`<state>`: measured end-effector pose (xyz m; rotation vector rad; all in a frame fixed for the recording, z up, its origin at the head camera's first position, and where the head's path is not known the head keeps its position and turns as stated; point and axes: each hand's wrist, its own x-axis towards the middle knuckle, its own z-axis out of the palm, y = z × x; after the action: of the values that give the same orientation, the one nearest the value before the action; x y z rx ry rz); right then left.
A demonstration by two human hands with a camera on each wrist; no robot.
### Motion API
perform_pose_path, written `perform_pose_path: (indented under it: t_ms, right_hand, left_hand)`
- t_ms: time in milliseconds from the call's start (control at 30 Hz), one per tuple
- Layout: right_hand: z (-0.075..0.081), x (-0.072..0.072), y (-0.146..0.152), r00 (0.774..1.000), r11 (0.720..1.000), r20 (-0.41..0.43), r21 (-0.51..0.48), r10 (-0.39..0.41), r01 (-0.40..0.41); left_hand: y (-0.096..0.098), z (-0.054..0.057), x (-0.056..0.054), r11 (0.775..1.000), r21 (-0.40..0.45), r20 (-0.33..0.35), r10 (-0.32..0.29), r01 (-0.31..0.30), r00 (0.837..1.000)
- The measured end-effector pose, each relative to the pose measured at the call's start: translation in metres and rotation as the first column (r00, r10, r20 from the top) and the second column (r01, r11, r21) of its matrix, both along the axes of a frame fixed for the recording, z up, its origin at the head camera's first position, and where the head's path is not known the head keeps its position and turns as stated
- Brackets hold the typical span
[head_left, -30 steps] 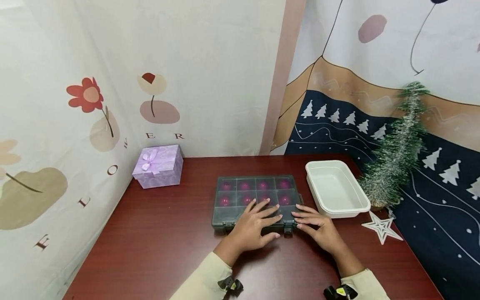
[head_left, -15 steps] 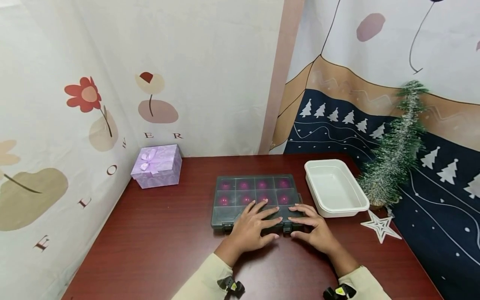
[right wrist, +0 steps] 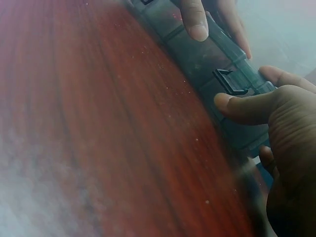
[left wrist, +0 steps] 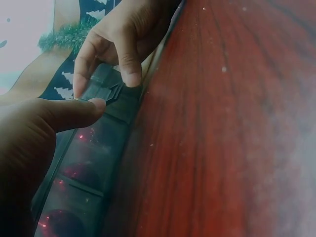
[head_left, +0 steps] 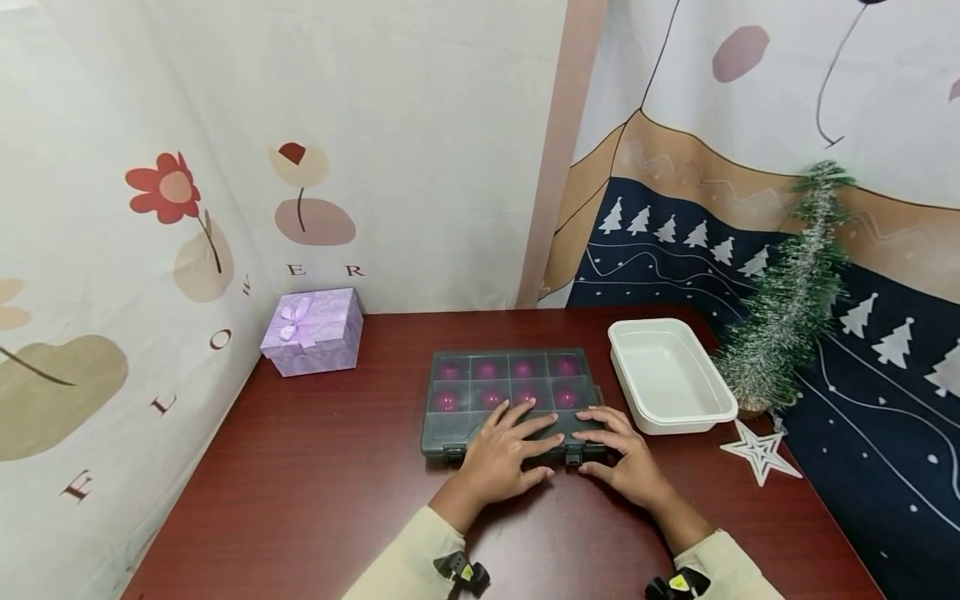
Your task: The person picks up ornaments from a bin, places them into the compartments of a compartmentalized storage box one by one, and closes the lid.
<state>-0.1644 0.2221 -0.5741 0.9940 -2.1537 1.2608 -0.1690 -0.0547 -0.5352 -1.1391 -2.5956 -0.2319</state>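
A dark, see-through compartment box (head_left: 467,427) with its lid down lies on the table, with shiny magenta balls (head_left: 447,402) in its compartments. My left hand (head_left: 504,458) rests on the front part of the lid, fingers spread. My right hand (head_left: 628,458) holds the front right corner, fingers over the lid and thumb low at the front. In the right wrist view that thumb (right wrist: 242,107) is at the front latch (right wrist: 230,84), which stands out from the wall. A second latch (head_left: 453,454) sits beside the left hand. The palms hide some front compartments.
A white plastic tub (head_left: 667,375) stands right of the box. Behind it are a frosted toy fir tree (head_left: 787,317) and a white star (head_left: 762,452). A lilac gift box (head_left: 318,333) sits at the back left of the red-brown table (head_left: 300,492), against printed cloth walls.
My right hand has shifted slightly left from the box's right corner, bringing its thumb to the latch. My left hand has stayed on the lid.
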Motion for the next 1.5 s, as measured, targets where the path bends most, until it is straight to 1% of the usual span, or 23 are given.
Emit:
perform_pose_path:
  t_ms: [167, 333, 433, 533, 800, 967, 1200, 1400, 1500]
  right_hand:
    - [-0.0006, -0.0007, -0.0008, 0.999, 1.000, -0.044, -0.010, 0.006, -0.007]
    - [-0.0002, 0.0002, 0.0002, 1.000, 1.000, -0.012, -0.020, 0.017, -0.017]
    - [0.0003, 0.0015, 0.0003, 1.000, 1.000, 0.025, -0.015, 0.003, -0.003]
    - [-0.0004, 0.0015, 0.0000, 0.999, 1.000, 0.043, -0.007, -0.017, 0.017]
    - [0.0014, 0.0016, -0.0036, 0.999, 0.999, 0.030, -0.019, -0.043, 0.043]
    - [0.0030, 0.0022, -0.0051, 0.997, 0.998, 0.042, -0.021, -0.058, 0.059]
    - [0.0045, 0.0024, -0.0059, 0.996, 0.997, 0.065, -0.041, -0.067, 0.070]
    - [0.0039, 0.0034, -0.0064, 0.999, 0.997, 0.033, -0.062, -0.037, 0.039]
    - [0.0040, 0.0042, -0.0070, 1.000, 0.997, 0.010, -0.068, -0.022, 0.023]
  left_hand:
    - [0.0007, -0.0001, -0.0001, 1.000, -0.007, 0.004, 0.004, -0.004, 1.000]
    - [0.0012, -0.0002, -0.0004, 1.000, 0.004, 0.011, 0.004, -0.004, 1.000]
    - [0.0009, -0.0004, -0.0002, 1.000, 0.010, 0.012, 0.001, -0.001, 1.000]
    - [0.0005, -0.0007, 0.0001, 1.000, 0.014, 0.003, -0.002, 0.002, 1.000]
    - [-0.0003, -0.0008, 0.0006, 0.999, 0.034, 0.005, -0.012, 0.012, 1.000]
    - [-0.0001, 0.0000, 0.0001, 1.000, 0.023, -0.014, -0.012, 0.012, 1.000]
    - [0.0003, 0.0011, 0.0000, 1.000, 0.011, -0.005, -0.009, 0.009, 1.000]
    - [-0.0005, 0.0030, 0.0017, 1.000, -0.002, 0.017, -0.008, 0.008, 1.000]
    - [-0.0018, 0.0032, 0.0030, 0.999, 0.026, 0.034, -0.021, 0.020, 0.999]
